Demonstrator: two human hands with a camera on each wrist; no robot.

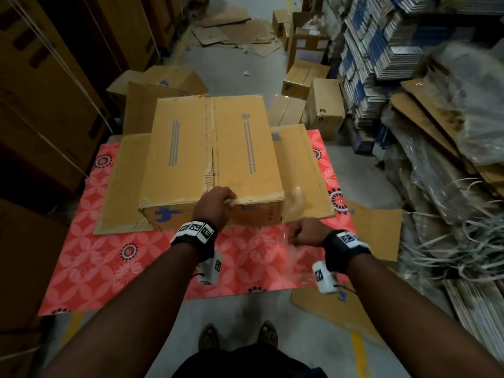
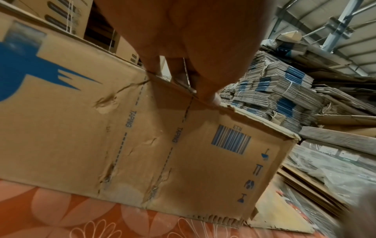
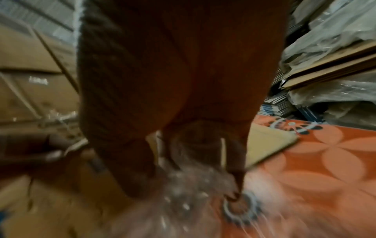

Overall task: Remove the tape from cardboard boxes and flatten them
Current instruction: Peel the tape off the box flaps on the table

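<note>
Red floral mat underlies box; loose cartons crowd behind.

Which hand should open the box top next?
Probably the left hand. It already rests on the cardboard box, fingers over its near top edge at the centre seam. The right hand is off the box and busy gripping clear tape, so it would first have to drop that.

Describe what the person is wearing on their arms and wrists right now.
Both forearms are bare, with no sleeves showing. The left hand and the right hand each have a black wrist strap carrying white blocks printed with black-and-white square tag markers. A white camera pod with another tag hangs under each wrist, with a thin dark cable.
</note>
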